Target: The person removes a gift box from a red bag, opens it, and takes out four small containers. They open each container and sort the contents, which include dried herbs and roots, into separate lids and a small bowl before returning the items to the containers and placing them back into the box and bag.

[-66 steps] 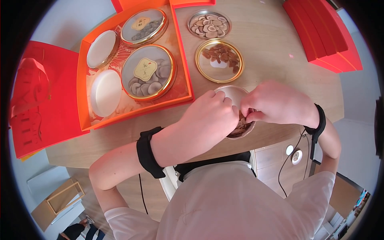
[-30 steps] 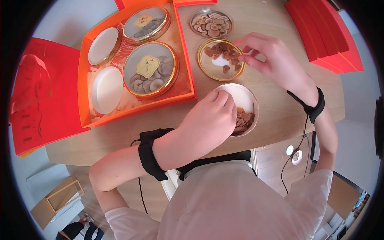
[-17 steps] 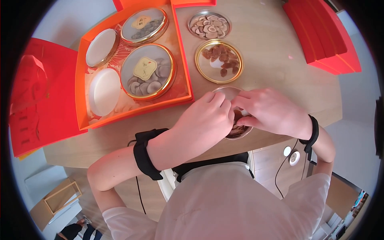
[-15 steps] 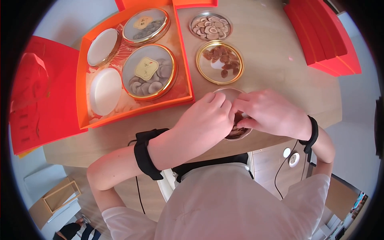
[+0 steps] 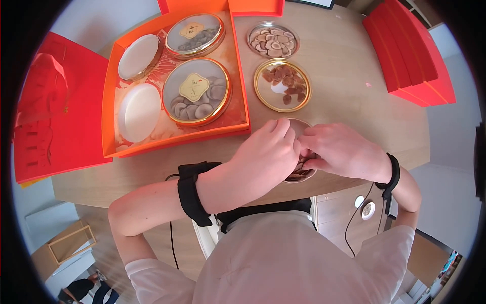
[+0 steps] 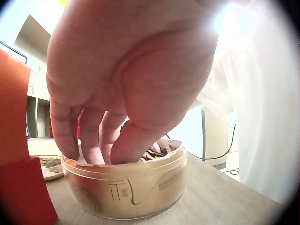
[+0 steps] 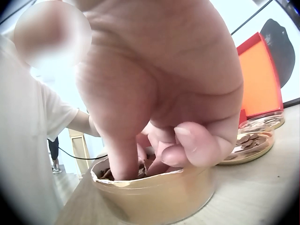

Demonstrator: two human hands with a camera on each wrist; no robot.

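Both hands reach into a round, open tub of thin brown dried slices near the table's front edge. My left hand bends over its left side, thumb and fingers pointing down inside the rim. From the right, my right hand has thumb and forefinger in the tub, its other fingers curled above the rim in the right wrist view. The fingertips are mostly hidden, so I cannot tell whether either hand pinches a slice. Just beyond, a gold-rimmed round lid bears reddish-brown pieces.
A clear round dish of pale slices stands behind the lid. On the left, an orange-red gift box holds labelled round tubs and white round lids. A red bag flanks it; red boxes stand at right.
My right hand was over the gold-rimmed lid a second ago and is back in the tub. A piece now lies lower on the lid. The left hand has stayed at the tub.
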